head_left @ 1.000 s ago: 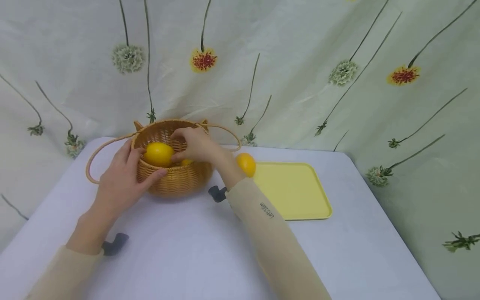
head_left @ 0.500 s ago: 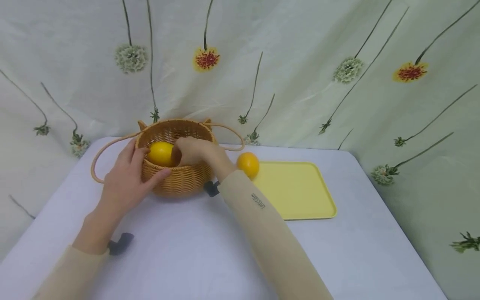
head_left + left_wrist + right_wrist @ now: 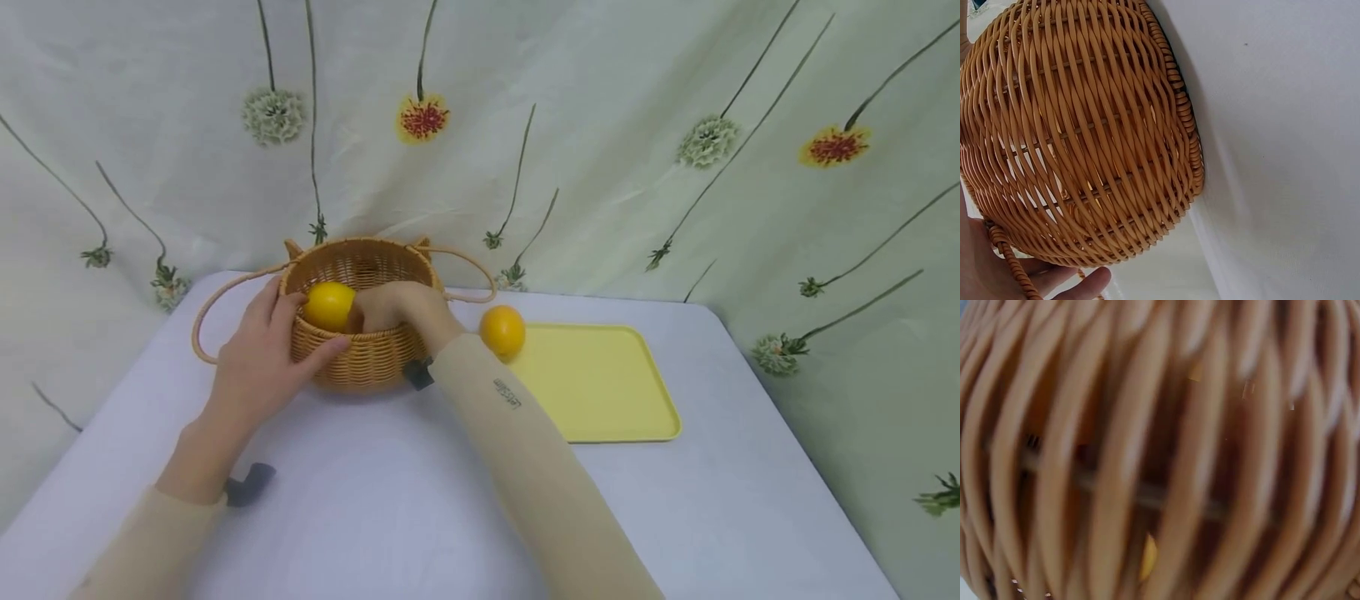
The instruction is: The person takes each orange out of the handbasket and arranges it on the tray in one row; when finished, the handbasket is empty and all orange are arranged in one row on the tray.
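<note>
A woven wicker basket [image 3: 367, 358] with two loop handles stands at the back left of the table, a yellow lemon [image 3: 328, 306] showing inside near its left rim. My left hand [image 3: 258, 362] holds the basket's left rim, thumb along the front edge and a fingertip right at the lemon. In the left wrist view the basket's weave [image 3: 1072, 125] fills much of the frame, and fingers [image 3: 1088, 284] show at its side. My right hand [image 3: 393, 306] reaches down into the basket beside the lemon; its fingers are hidden. Close wicker strands [image 3: 1135, 444] fill the right wrist view.
An orange [image 3: 502, 332] lies just right of the basket, at the left corner of a pale yellow tray [image 3: 600, 383]. A white cloth covers the table [image 3: 360, 500]. Behind hangs a flower-printed curtain [image 3: 600, 125]. Dark camera mounts [image 3: 417, 373] stick out at both wrists.
My right hand has sunk deeper into the basket, its fingers passing out of sight, along with a second yellow fruit that showed earlier. My left hand keeps its hold; the whole view has shifted slightly.
</note>
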{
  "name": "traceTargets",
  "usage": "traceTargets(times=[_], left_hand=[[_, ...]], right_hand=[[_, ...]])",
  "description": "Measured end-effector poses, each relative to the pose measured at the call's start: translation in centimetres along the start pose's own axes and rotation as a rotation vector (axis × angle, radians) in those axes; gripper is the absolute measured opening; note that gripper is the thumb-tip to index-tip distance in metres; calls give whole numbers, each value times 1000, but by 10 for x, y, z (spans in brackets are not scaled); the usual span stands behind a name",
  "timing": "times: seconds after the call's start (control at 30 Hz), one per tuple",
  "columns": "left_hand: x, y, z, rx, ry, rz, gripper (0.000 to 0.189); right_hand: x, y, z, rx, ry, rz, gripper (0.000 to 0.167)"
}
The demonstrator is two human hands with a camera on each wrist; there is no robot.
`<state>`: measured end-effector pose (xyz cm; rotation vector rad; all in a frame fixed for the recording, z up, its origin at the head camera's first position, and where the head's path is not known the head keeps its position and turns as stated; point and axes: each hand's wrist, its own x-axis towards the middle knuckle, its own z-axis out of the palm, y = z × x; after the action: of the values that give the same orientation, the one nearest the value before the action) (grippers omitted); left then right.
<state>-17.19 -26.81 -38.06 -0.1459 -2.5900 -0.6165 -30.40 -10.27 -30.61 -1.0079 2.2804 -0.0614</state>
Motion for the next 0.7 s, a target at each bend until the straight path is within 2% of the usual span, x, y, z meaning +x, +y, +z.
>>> traceTargets(times=[0.17,0.27,0.37,0.53,0.7], left_hand=[[0,0,1,2,-4,-7,86],[0,0,1,6,-2,-4,86],[1,0,2,9,4,2,86],[0,0,2,17,8,2,87],[0,0,1,17,23,13,87]], right_hand=[[-2,0,1,10,-12,129,35],[-3,1,2,40,-1,152,36],[-4,2,3,72,24,134,36],[-4,4,4,74,111,43,30],[-3,3,6,51,246,32,45]])
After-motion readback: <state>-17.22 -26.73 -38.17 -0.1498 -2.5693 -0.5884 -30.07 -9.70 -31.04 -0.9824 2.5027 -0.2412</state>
